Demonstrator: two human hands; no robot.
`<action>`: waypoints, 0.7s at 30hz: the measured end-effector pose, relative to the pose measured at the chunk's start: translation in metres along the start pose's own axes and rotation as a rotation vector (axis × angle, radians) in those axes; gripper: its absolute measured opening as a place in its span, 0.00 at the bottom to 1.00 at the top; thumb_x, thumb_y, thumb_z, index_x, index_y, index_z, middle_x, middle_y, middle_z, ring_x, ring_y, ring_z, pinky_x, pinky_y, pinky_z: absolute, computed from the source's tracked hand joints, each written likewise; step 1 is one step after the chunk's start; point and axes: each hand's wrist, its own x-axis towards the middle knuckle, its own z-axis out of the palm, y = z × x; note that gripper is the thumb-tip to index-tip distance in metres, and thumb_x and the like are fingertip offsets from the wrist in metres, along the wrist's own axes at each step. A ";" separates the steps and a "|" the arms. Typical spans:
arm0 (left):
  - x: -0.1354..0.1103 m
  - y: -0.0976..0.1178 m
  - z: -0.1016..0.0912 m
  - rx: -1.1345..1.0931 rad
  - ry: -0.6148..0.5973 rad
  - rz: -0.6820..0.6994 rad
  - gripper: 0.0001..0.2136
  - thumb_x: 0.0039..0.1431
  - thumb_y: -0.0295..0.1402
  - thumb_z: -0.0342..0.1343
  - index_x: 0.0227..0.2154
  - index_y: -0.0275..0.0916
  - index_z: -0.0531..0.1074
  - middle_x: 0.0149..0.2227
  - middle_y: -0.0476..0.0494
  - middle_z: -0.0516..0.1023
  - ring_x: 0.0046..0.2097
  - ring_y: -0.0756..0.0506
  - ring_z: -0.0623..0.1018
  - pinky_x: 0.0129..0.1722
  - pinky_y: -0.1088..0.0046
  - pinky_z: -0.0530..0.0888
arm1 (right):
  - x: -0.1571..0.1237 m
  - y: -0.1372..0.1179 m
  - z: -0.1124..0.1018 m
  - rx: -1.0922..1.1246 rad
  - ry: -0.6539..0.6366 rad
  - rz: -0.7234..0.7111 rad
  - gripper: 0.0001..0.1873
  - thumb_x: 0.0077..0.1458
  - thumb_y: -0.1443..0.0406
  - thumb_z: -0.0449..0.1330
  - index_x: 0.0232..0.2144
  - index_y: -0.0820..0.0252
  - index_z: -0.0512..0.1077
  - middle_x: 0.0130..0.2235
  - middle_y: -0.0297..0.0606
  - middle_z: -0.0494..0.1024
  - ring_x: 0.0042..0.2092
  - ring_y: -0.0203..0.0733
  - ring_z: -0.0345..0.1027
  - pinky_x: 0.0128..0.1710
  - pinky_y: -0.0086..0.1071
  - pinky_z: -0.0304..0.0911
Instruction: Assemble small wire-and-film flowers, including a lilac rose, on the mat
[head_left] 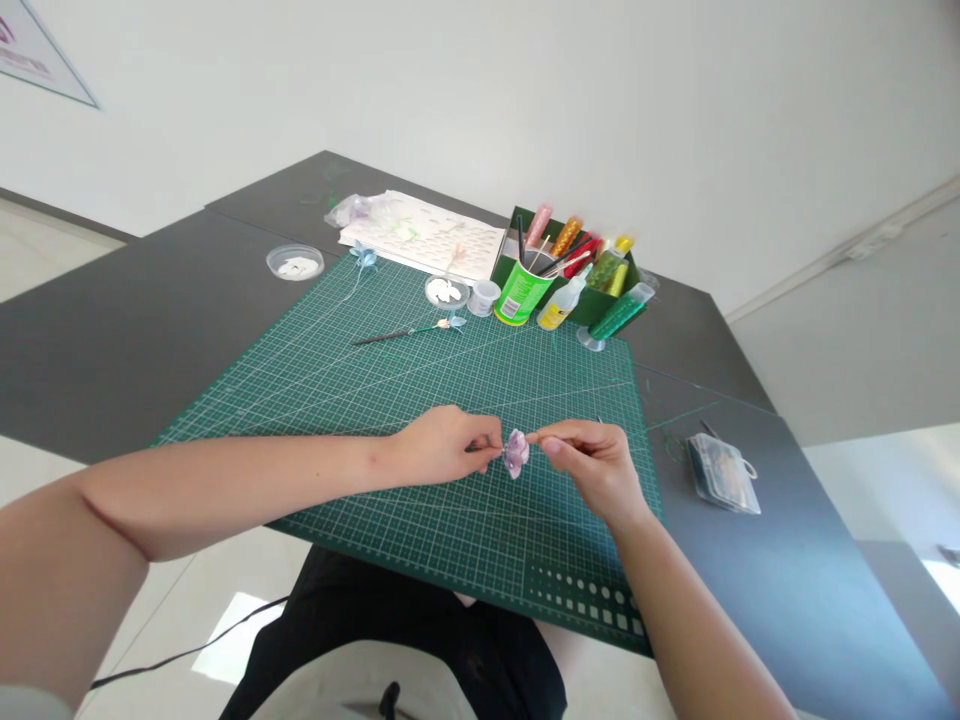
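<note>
A small purple flower-shaped piece (516, 452) hangs between both hands just above the green cutting mat (375, 400). My left hand (442, 446) pinches its left side with closed fingers. My right hand (589, 462) pinches its right side, fingers curled. Both hands hover over the mat's near middle.
A green organiser box (600, 305) with glitter tubes, brushes, a green cup (519, 290) and a glue bottle (561, 305) stands at the mat's far edge. A thin brush (405, 333), small white dishes (295, 263), paper sheets (427, 238) and a clear packet (721, 473) lie around.
</note>
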 end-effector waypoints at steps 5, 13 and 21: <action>-0.004 0.000 0.003 0.280 -0.010 0.120 0.06 0.69 0.34 0.55 0.37 0.43 0.76 0.28 0.53 0.82 0.28 0.47 0.79 0.27 0.73 0.60 | 0.002 0.004 0.003 -0.011 0.081 0.019 0.07 0.51 0.59 0.70 0.30 0.54 0.87 0.17 0.32 0.71 0.20 0.33 0.54 0.20 0.31 0.52; -0.006 -0.005 0.008 0.497 0.080 0.319 0.07 0.72 0.35 0.52 0.39 0.44 0.75 0.27 0.53 0.80 0.28 0.47 0.79 0.26 0.73 0.61 | 0.007 0.009 0.002 -0.010 0.116 0.086 0.09 0.53 0.60 0.69 0.33 0.57 0.87 0.16 0.28 0.63 0.21 0.30 0.46 0.21 0.29 0.41; -0.007 -0.007 0.007 0.481 0.169 0.424 0.07 0.72 0.35 0.53 0.39 0.43 0.76 0.29 0.54 0.82 0.29 0.49 0.80 0.27 0.73 0.64 | 0.011 0.014 -0.002 -0.005 0.101 0.154 0.11 0.54 0.58 0.68 0.35 0.57 0.86 0.16 0.27 0.59 0.21 0.30 0.43 0.21 0.30 0.37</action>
